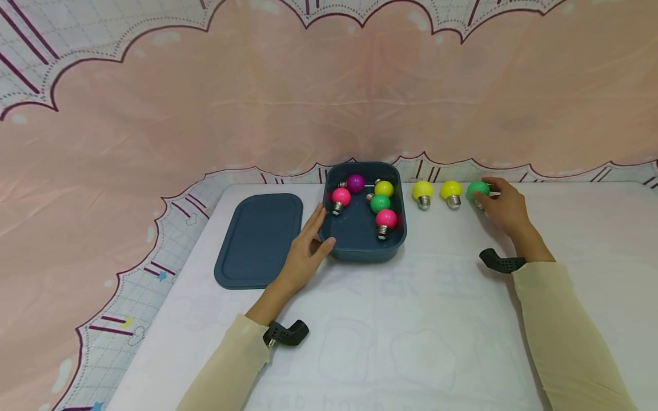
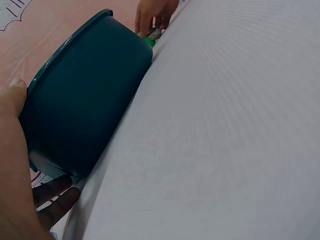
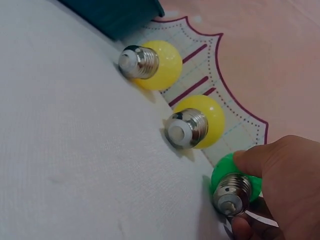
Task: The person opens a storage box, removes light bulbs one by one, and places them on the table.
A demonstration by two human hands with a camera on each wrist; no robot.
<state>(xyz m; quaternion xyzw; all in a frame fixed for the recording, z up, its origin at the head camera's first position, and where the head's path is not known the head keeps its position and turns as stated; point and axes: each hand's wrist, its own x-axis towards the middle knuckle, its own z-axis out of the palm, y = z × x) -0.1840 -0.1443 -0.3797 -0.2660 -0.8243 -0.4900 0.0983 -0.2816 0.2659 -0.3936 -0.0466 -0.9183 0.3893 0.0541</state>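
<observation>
A dark blue box stands mid-table and holds several coloured bulbs: two pink, a purple, a yellow and a green. My left hand rests against the box's left wall, fingers straight, thumb by the rim. To the box's right lie two yellow bulbs in a row. My right hand pinches a green bulb at the end of that row, on the table.
The box's flat blue lid lies left of the box. A pink patterned cloth hangs behind the white table. Black wrist mounts sit on both wrists.
</observation>
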